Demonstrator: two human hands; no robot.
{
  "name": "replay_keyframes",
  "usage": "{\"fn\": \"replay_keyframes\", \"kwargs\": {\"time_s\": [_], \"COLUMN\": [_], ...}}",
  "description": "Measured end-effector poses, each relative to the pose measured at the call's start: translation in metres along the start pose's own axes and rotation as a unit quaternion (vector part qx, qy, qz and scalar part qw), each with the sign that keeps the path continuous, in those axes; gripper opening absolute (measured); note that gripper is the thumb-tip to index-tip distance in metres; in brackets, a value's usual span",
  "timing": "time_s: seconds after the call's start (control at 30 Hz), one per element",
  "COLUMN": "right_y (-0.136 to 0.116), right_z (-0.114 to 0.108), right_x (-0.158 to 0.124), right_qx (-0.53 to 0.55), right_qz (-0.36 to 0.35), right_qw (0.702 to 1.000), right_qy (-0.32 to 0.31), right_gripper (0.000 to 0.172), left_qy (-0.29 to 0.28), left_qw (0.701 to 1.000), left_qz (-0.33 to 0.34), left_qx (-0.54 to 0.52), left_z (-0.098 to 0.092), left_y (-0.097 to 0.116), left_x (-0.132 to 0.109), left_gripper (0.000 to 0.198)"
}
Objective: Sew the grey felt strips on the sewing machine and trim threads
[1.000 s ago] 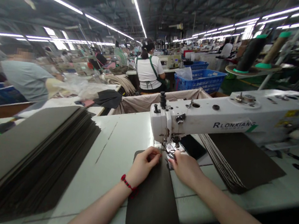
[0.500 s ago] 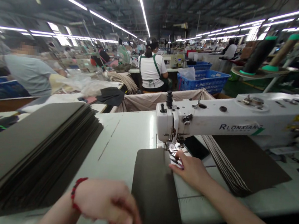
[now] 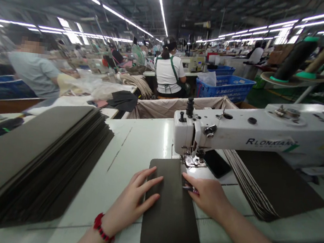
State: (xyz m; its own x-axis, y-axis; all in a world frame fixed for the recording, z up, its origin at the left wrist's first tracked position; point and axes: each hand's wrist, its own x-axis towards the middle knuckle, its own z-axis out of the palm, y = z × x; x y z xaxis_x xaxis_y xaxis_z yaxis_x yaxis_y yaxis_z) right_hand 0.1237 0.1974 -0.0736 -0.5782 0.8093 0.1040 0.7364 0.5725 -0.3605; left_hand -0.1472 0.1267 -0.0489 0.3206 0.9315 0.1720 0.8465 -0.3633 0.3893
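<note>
Left hand (image 3: 131, 198), grip spread flat on a dark panel (image 3: 166, 211) reaching the presser foot (image 3: 194, 161); right hand (image 3: 207, 197), grip pinching a small tool (image 3: 190, 188), kind unclear; thick panel stack (image 3: 43, 162) on the bench (image 3: 130, 145) at left, thinner stack (image 3: 271, 184) at right.

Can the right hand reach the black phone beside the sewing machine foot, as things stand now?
Probably yes. The right hand rests near the black phone, with only white table top between them; the presser foot sits aside.
</note>
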Motion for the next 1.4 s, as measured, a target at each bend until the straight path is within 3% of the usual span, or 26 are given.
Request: {"fn": "replay_keyframes", "kwargs": {"time_s": [0.2,0.6,1.4], "right_y": [0.0017,0.0013,0.0017], "right_z": [0.003,0.0036,0.0046], "right_x": [-0.0004,-0.0007,-0.0006], "right_qx": [0.006,0.009,0.01], "right_qz": [-0.002,0.0,0.004], "right_qw": [1.0,1.0,1.0], "right_qy": [0.002,0.008,0.009], "right_gripper": [0.052,0.052,0.052], "left_qy": [-0.017,-0.058,-0.061], "left_qw": [1.0,0.996,0.995], "left_qz": [0.014,0.057,0.053], "left_qx": [-0.001,0.042,0.053], "left_z": [0.0043,0.0067,0.0077], "left_y": [-0.0023,-0.0006,0.0008], "left_x": [-0.0018,0.0005,0.0006], "left_gripper": [0.036,0.043,0.043]}}
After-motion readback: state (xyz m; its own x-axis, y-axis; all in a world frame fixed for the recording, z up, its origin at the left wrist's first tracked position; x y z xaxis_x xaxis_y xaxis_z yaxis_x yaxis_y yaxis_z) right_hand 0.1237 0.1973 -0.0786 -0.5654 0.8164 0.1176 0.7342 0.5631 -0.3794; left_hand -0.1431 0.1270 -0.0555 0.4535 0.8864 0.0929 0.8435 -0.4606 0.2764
